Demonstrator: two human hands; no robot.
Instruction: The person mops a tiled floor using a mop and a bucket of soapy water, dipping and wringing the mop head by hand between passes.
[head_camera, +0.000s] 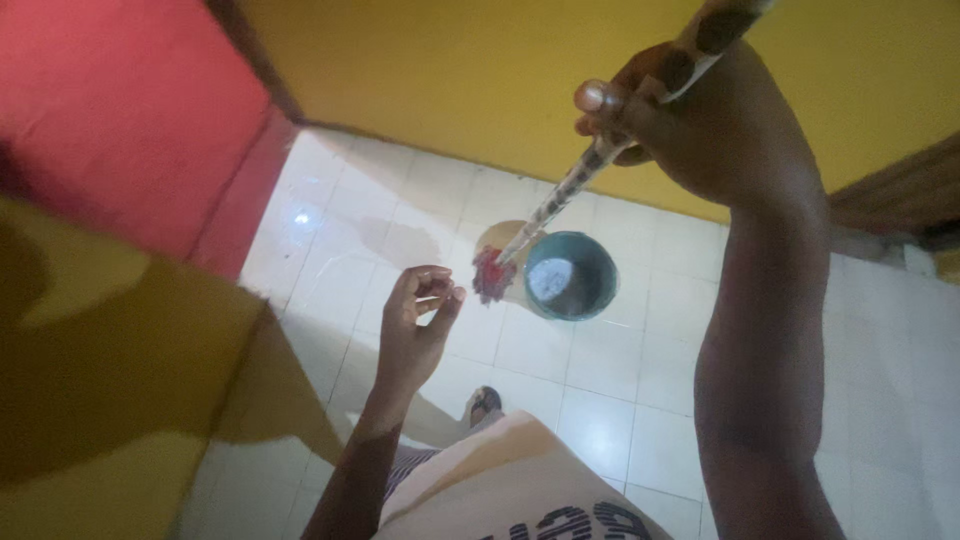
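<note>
My right hand (700, 120) is raised at the upper right and grips the paint-spattered handle of a long brush (590, 170). The brush slants down to the left, and its red-stained head (490, 272) hangs above the white tiled floor, just left of a teal bucket (572, 275). My left hand (420, 320) is held out below the brush head with its fingers curled in toward the thumb. It holds nothing that I can see and is a short way from the bristles.
A yellow wall (450, 80) runs along the back and a red wall (120, 110) stands at the left. A yellow surface (110, 380) fills the lower left. My foot (485, 403) shows on the white tiles (600, 420).
</note>
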